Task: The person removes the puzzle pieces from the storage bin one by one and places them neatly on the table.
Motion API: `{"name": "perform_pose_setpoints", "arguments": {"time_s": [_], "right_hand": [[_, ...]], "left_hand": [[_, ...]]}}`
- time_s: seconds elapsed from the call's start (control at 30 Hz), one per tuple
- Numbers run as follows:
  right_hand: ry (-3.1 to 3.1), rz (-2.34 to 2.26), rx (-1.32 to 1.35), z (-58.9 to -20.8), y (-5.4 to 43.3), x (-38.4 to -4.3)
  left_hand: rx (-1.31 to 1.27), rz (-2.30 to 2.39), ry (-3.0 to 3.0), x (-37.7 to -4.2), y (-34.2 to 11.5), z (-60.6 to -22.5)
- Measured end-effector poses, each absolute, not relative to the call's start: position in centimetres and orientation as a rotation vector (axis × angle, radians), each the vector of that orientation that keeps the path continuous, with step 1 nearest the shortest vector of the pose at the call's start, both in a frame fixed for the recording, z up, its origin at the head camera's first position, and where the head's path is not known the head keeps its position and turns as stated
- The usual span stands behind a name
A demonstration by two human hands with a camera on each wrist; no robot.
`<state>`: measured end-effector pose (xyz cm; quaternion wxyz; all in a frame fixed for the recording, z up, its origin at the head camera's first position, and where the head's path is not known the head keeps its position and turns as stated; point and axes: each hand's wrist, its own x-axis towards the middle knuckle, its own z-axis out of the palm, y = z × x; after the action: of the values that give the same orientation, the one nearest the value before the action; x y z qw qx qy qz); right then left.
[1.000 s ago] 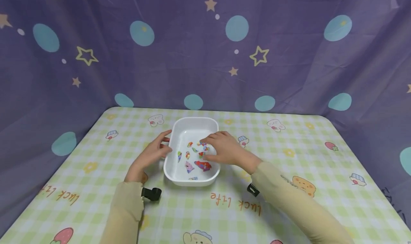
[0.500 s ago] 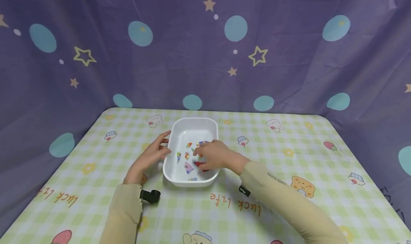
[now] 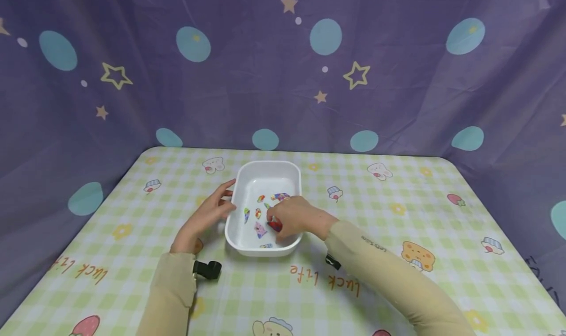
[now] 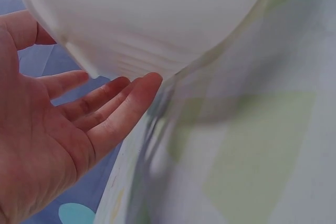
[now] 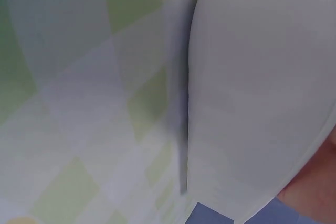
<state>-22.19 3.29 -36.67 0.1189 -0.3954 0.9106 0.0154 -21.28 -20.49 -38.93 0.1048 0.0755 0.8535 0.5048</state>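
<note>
A white rectangular tray (image 3: 267,252) stands on the table, with several small colourful flat pieces lying inside. My left hand (image 3: 208,217) is at the tray's left side, fingers relaxed and fingertips against its outer wall; the left wrist view shows this hand (image 4: 58,124) beside the white wall. My right hand (image 3: 293,217) reaches over the right rim into the tray. Its thumb and finger pinch a red printed piece (image 3: 274,223), partly covered by the hand. Left of it lies a pink piece (image 3: 260,230). The right wrist view shows mostly the tray's outer wall (image 5: 252,87).
Beyond the right hand's fingers lies a blue and multicoloured piece (image 3: 280,197). A green and blue piece (image 3: 246,215) is near the tray's left wall. The table wears a green checked cloth (image 3: 380,218), and a purple curtain (image 3: 247,80) hangs behind it.
My right hand has moved left and nearer to me within the tray, from the far pieces to the red printed piece, and its fingers have closed on it. The left hand stays put.
</note>
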Motion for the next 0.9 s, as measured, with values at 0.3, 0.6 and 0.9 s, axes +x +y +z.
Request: {"name": "perform_pose_setpoints", "arguments": {"time_s": [0.3, 0.6, 0.9], "right_hand": [[2.651, 0.096, -1.116, -36.59, 2.92, -22.06], [2.685, 0.112, -1.12, -36.62, 2.92, -21.96], [2.67, 0.097, -1.104, -36.83, 2.9, -22.13]], "left_hand": [[0.215, 1.498, 2.507, -21.35, -20.61, -39.05], [0.204, 1.5, 2.507, -21.39, -20.51, -39.21], [0.21, 1.517, 2.482, -21.29, -20.49, -39.02]]}}
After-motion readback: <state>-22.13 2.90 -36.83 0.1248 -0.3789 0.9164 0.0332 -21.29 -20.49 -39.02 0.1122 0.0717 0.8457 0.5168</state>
